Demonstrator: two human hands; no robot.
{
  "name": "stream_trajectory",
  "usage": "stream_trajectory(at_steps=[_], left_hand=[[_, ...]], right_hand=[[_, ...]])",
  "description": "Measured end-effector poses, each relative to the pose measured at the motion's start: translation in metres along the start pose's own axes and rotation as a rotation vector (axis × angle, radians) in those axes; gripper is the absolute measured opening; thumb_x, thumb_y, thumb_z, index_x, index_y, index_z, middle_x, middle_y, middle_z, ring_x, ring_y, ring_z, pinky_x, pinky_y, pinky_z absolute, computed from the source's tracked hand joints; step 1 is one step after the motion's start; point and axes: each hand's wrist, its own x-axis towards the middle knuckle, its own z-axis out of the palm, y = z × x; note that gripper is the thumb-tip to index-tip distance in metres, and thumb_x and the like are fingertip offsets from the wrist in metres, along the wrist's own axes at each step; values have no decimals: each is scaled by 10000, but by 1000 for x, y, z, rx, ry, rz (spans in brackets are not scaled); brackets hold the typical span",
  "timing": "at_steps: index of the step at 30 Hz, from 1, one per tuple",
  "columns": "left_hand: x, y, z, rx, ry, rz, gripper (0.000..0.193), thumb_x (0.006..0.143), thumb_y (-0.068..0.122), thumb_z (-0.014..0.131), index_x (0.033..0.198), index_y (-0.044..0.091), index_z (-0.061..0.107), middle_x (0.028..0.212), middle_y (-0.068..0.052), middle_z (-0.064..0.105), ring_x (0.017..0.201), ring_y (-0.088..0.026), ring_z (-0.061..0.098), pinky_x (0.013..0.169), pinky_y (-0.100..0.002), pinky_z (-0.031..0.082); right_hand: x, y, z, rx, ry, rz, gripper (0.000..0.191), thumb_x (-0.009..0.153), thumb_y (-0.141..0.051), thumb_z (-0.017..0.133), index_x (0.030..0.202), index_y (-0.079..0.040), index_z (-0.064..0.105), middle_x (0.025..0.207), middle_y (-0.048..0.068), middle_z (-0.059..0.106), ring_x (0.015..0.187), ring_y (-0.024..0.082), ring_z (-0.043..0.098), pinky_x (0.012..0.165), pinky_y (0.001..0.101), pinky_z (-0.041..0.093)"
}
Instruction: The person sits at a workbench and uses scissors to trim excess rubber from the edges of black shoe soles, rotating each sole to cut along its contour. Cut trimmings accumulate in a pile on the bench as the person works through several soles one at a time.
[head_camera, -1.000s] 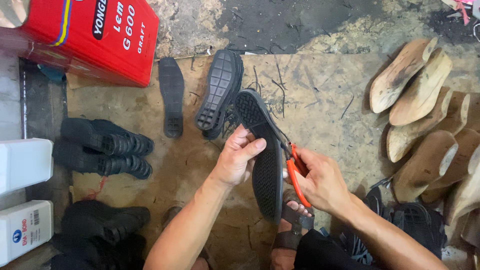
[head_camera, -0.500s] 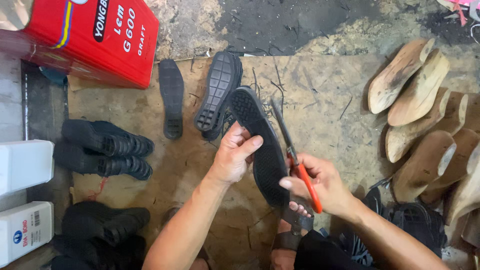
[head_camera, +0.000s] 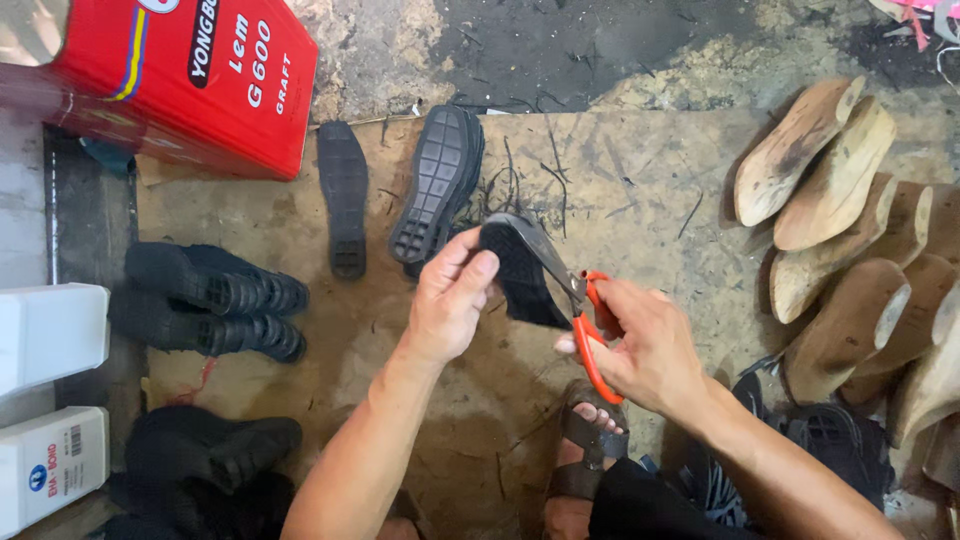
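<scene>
My left hand (head_camera: 452, 297) grips a black rubber shoe sole (head_camera: 518, 275) by its left edge, holding it tilted above the floor board. My right hand (head_camera: 645, 345) holds orange-handled scissors (head_camera: 580, 310), whose metal blades lie along the sole's upper right edge. Part of the sole is hidden behind my left fingers.
A flat black sole (head_camera: 343, 195) and a stack of treaded soles (head_camera: 437, 185) lie on the brown board (head_camera: 620, 180). Wooden shoe lasts (head_camera: 840, 230) pile at the right. Black shoe uppers (head_camera: 205, 300), a red can (head_camera: 170, 75) and white bottles (head_camera: 50, 335) sit left. My sandalled foot (head_camera: 585, 450) is below.
The sole has turned and tipped so it looks shorter now. The scissors have shifted up along its right edge, and both hands have drawn a little closer together.
</scene>
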Motion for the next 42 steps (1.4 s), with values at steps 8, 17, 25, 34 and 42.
stream_trajectory(at_steps=[8, 17, 25, 34, 42], left_hand=[[-4, 21, 7, 324, -134, 132, 341, 1065, 155, 627, 1364, -8, 619, 1156, 3, 693, 1023, -70, 604, 925, -226, 504], [-3, 86, -2, 757, -318, 281, 296, 1035, 95, 641, 1313, -8, 643, 1081, -80, 729, 924, -132, 681, 856, -256, 550], [-7, 106, 0, 860, -352, 354, 309, 1008, 47, 651, 1313, -3, 640, 1074, -114, 722, 943, -211, 725, 860, -287, 559], [-9, 103, -17, 737, -346, 297, 688, 953, 189, 768, 1541, -24, 482, 1187, -120, 612, 1054, -242, 617, 977, -326, 506], [1, 55, 2, -101, -162, 47, 798, 1067, 578, 429, 1587, -22, 350, 1149, -163, 664, 980, -216, 663, 919, -363, 550]], right_hand=[[3, -6, -10, -68, 2, 67, 538, 688, -506, 836, 898, -39, 674, 601, 69, 558, 540, 291, 550, 591, 411, 424], [0, -2, -31, 41, -67, -105, 477, 680, -438, 861, 813, -30, 653, 541, 67, 474, 461, 272, 493, 525, 393, 446], [0, -4, -40, 0, -120, -131, 476, 691, -437, 863, 695, -45, 592, 542, 107, 458, 470, 317, 487, 479, 412, 414], [-3, 0, -40, 41, -173, 60, 413, 748, -403, 836, 749, -41, 636, 553, 110, 466, 462, 273, 447, 457, 387, 401], [-7, 8, -18, 234, -355, 302, 408, 762, -381, 819, 943, -35, 702, 595, 95, 538, 532, 210, 491, 496, 355, 451]])
